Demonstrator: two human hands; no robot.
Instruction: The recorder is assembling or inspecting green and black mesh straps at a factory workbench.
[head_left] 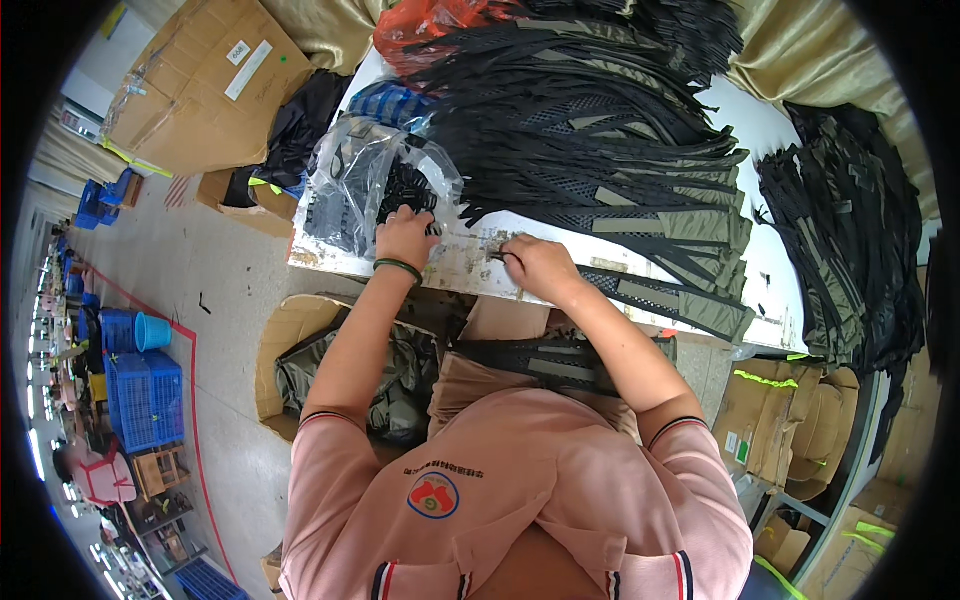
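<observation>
My left hand (404, 238) reaches with curled fingers into the mouth of a clear plastic bag (352, 165), on a heap of small black plastic pieces (408, 188). A small dark piece shows at its fingertips. Just above the near edge of the white table (465, 262), my right hand (540, 268) is closed in a pinch. A small dark thing juts from its fingertips, too small to name. Beside that hand lies a black mesh and olive-green fabric strip (650, 292). More such strips (590, 150) are fanned out in a thick pile beyond it.
A red plastic bag (425, 30) lies at the table's far side. Another strip pile (845, 230) hangs at the right. An open carton of grey-green fabric (300, 370) stands below the table, left. Strips also lie across my lap (550, 360). Cartons (790, 420) stand lower right.
</observation>
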